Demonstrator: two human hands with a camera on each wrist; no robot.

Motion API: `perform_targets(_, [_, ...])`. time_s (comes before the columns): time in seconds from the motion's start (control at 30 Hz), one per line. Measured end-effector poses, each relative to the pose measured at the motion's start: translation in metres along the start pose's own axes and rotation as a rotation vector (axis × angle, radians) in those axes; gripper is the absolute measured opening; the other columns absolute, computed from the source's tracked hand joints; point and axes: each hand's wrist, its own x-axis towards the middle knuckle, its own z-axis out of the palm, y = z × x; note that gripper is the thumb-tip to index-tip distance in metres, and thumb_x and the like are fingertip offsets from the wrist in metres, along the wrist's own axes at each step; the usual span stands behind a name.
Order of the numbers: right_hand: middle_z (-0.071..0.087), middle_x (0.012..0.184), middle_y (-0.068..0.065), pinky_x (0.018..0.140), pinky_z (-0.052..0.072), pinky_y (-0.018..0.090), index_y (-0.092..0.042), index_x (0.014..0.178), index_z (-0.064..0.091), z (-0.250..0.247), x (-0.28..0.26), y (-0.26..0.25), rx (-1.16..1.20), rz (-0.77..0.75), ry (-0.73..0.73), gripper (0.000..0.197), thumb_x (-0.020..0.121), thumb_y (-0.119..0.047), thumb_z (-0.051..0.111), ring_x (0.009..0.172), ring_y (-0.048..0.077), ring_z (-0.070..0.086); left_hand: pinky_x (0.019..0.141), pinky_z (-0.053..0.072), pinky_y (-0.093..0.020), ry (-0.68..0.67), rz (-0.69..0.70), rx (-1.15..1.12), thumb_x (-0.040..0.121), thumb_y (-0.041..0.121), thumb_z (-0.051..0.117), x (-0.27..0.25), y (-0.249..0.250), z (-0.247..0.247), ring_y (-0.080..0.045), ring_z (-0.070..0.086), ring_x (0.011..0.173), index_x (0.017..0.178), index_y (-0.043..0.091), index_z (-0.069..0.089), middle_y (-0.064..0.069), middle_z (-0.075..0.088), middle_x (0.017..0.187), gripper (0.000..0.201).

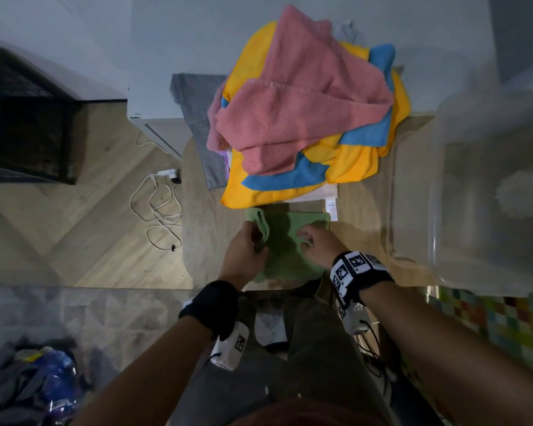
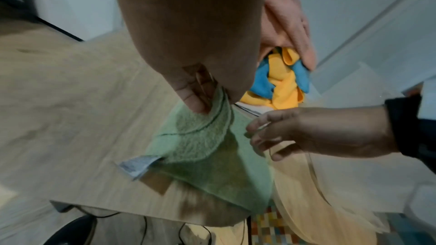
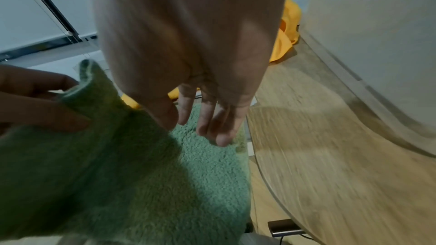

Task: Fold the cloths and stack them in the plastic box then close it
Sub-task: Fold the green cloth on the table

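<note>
Behind the green cloth, heaped cloths; plastic box rightward.

We saw a green cloth lying on the wooden bench, just in front of a heap of cloths. The left hand pinched the green cloth's left edge, lifted into a fold, while the right hand rested on its right side, fingers bent. In the heap, a pink cloth lay over yellow and blue ones. A clear plastic box stood right of the heap. White cables lay on the floor left of the bench.
</note>
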Motion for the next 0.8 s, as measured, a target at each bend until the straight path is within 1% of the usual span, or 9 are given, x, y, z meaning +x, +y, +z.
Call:
perform_targets(0.13, [0.061, 0.129, 0.008, 0.091, 0.047, 0.029, -0.017, 0.128, 0.058, -0.002, -0.001, 0.007, 0.041, 0.021, -0.007, 0.031, 0.096, -0.018, 0.056, 0.113, 0.024, 0.059, 0.074, 0.045, -0.028, -0.071, 0.003, 0.005, 0.088, 0.024, 0.066, 0.010, 0.014, 0.020, -0.028, 0.064, 0.094, 0.124, 0.011, 0.055, -0.006, 0.066, 0.109, 0.040])
perform_targets(0.2, [0.060, 0.130, 0.009, 0.094, 0.049, 0.033, -0.018, 0.131, 0.056, -0.003, 0.000, 0.010, 0.036, 0.038, -0.026, 0.035, 0.096, -0.022, 0.057, 0.115, 0.025, 0.058, 0.076, 0.041, -0.027, -0.027, -0.034, 0.051, 0.088, 0.021, 0.065, 0.017, 0.009, 0.021, -0.033, 0.061, 0.098, 0.123, 0.008, 0.057, -0.013, 0.063, 0.112, 0.039])
perform_targets(0.27, [0.058, 0.133, 0.009, 0.096, 0.048, 0.034, -0.020, 0.133, 0.055, -0.004, -0.001, 0.011, 0.046, 0.042, -0.049, 0.038, 0.096, -0.026, 0.058, 0.118, 0.025, 0.057, 0.078, 0.041, -0.034, 0.052, -0.089, 0.109, 0.086, 0.014, 0.062, 0.023, -0.003, 0.019, -0.040, 0.054, 0.098, 0.122, 0.004, 0.056, -0.019, 0.053, 0.111, 0.038])
perform_targets(0.33, [0.055, 0.138, 0.006, 0.096, 0.046, 0.031, -0.023, 0.138, 0.052, -0.003, -0.002, 0.012, 0.077, 0.033, -0.081, 0.044, 0.095, -0.029, 0.059, 0.123, 0.023, 0.055, 0.078, 0.038, -0.039, 0.137, -0.150, 0.164, 0.083, 0.019, 0.063, 0.028, -0.016, 0.016, -0.041, 0.048, 0.100, 0.119, 0.001, 0.052, -0.020, 0.049, 0.111, 0.041])
perform_targets(0.43, [0.053, 0.141, 0.005, 0.092, 0.041, 0.026, -0.024, 0.143, 0.047, -0.002, -0.002, 0.012, 0.080, 0.007, -0.110, 0.050, 0.095, -0.028, 0.060, 0.126, 0.022, 0.052, 0.085, 0.040, -0.040, 0.068, -0.283, 0.071, 0.085, 0.026, 0.070, 0.034, -0.022, 0.011, -0.038, 0.046, 0.109, 0.124, 0.003, 0.048, -0.020, 0.050, 0.117, 0.050])
perform_targets(0.57, [0.054, 0.138, 0.007, 0.090, 0.043, 0.027, -0.022, 0.142, 0.048, -0.004, 0.000, 0.011, 0.068, 0.023, -0.114, 0.049, 0.094, -0.022, 0.059, 0.123, 0.024, 0.054, 0.065, 0.041, -0.035, -0.072, -0.304, 0.063, 0.087, 0.027, 0.069, 0.040, -0.017, 0.006, -0.035, 0.057, 0.090, 0.097, 0.007, 0.044, -0.008, 0.054, 0.091, 0.033])
perform_targets(0.67, [0.057, 0.129, 0.009, 0.092, 0.048, 0.033, -0.015, 0.131, 0.055, -0.009, -0.003, 0.013, 0.140, 0.101, -0.050, 0.036, 0.095, -0.018, 0.053, 0.116, 0.026, 0.057, 0.052, 0.030, -0.033, -0.064, -0.187, 0.072, 0.085, 0.026, 0.069, 0.034, 0.004, 0.008, -0.022, 0.047, 0.065, 0.086, 0.008, 0.038, 0.000, 0.045, 0.071, 0.036])
perform_targets(0.73, [0.061, 0.114, 0.011, 0.085, 0.048, 0.036, -0.011, 0.115, 0.058, -0.014, -0.004, 0.015, 0.180, 0.144, -0.004, 0.022, 0.098, -0.019, 0.047, 0.106, 0.030, 0.060, 0.052, 0.028, -0.033, -0.069, -0.081, 0.078, 0.080, 0.031, 0.069, 0.028, 0.026, 0.014, -0.015, 0.042, 0.059, 0.084, 0.010, 0.038, 0.000, 0.044, 0.069, 0.038])
perform_targets(0.8, [0.060, 0.102, 0.015, 0.081, 0.045, 0.038, -0.010, 0.105, 0.057, -0.019, -0.008, 0.015, 0.276, 0.186, 0.030, 0.025, 0.101, -0.029, 0.041, 0.098, 0.034, 0.059, 0.057, 0.032, -0.031, -0.119, -0.006, 0.060, 0.077, 0.033, 0.067, 0.024, 0.046, 0.023, -0.017, 0.047, 0.064, 0.086, 0.011, 0.042, -0.002, 0.050, 0.074, 0.035])
